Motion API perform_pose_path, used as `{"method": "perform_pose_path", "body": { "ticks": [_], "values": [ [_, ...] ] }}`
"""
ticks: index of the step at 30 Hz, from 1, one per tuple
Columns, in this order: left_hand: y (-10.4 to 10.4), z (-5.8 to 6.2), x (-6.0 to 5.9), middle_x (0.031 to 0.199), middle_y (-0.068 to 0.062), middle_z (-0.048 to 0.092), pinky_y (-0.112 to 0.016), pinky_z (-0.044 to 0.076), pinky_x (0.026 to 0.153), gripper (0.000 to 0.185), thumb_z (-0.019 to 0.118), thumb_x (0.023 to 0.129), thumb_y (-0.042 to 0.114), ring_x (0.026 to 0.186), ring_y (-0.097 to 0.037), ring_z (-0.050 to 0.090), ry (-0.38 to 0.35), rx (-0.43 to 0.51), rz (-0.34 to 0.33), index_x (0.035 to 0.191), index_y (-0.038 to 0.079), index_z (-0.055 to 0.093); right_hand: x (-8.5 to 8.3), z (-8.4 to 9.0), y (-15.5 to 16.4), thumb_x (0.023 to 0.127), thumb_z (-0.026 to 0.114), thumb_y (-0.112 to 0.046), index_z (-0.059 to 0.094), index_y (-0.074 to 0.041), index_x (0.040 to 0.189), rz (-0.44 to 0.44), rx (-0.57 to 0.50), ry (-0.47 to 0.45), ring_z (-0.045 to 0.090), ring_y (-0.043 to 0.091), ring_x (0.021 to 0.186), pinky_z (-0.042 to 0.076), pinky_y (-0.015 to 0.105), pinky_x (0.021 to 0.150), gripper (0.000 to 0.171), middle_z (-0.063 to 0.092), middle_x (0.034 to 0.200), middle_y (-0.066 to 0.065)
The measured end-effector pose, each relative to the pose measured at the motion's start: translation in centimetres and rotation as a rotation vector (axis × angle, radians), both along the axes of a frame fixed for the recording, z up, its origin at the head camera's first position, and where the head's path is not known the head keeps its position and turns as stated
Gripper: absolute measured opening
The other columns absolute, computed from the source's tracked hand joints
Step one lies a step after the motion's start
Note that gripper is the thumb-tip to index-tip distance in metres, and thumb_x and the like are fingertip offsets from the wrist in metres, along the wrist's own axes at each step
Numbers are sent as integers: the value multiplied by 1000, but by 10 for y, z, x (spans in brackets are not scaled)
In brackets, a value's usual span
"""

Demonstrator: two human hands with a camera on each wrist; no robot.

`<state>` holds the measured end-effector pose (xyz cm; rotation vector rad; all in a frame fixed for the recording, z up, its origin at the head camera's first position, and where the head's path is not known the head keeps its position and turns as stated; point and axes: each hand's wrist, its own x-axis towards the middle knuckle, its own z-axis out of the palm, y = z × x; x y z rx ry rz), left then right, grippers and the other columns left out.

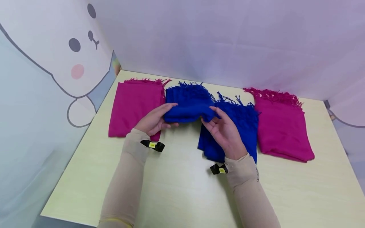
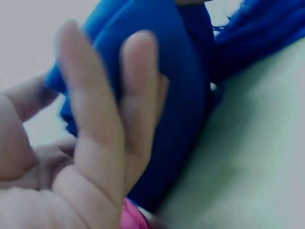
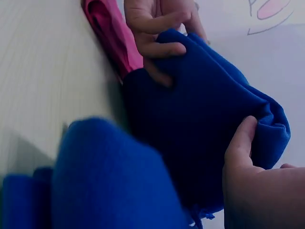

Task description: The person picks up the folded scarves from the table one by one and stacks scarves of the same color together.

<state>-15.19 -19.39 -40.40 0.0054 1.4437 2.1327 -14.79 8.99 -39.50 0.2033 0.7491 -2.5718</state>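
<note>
A folded blue fringed scarf [image 1: 188, 104] is held up a little off the table between both hands. My left hand [image 1: 155, 119] grips its left end, thumb on top and fingers curled under; the same blue scarf [image 2: 186, 95] fills the left wrist view behind my fingers [image 2: 95, 129]. My right hand [image 1: 222, 128] pinches the right end, and the thumb [image 3: 240, 143] presses into the blue cloth [image 3: 200, 119]. A second blue scarf [image 1: 236, 126] lies folded on the table under my right hand.
A magenta fringed scarf [image 1: 134, 106] lies folded at the left, another magenta scarf [image 1: 282, 126] at the right. The pale wooden table [image 1: 176, 186] is bordered by white walls; a cartoon bear panel [image 1: 65, 57] stands at the left.
</note>
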Motion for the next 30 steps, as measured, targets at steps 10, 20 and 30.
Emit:
{"method": "perform_pose_path", "body": {
  "ticks": [10,20,30],
  "values": [
    [5,-5,-2,136,-18,52,-34,61,73,39,54,104,33,89,-35,72,71,-207,-103,141,24,54,-2,-2,9,101,58,-10,65,-4,120,87,294,88,68,19,79,59,37,82,21,67,87,4],
    [-10,8,4,112,-23,55,-42,61,72,24,58,103,22,78,-41,70,169,-258,-65,121,8,56,-6,-3,15,102,59,-20,69,-8,113,295,534,214,71,21,81,60,39,79,19,70,96,6],
    [-10,-2,9,121,-20,62,-49,59,76,43,50,105,23,85,-43,72,61,-478,-393,143,44,47,0,-9,8,99,65,-22,63,-2,127,458,911,277,61,16,78,57,34,78,35,60,91,0]
  ]
}}
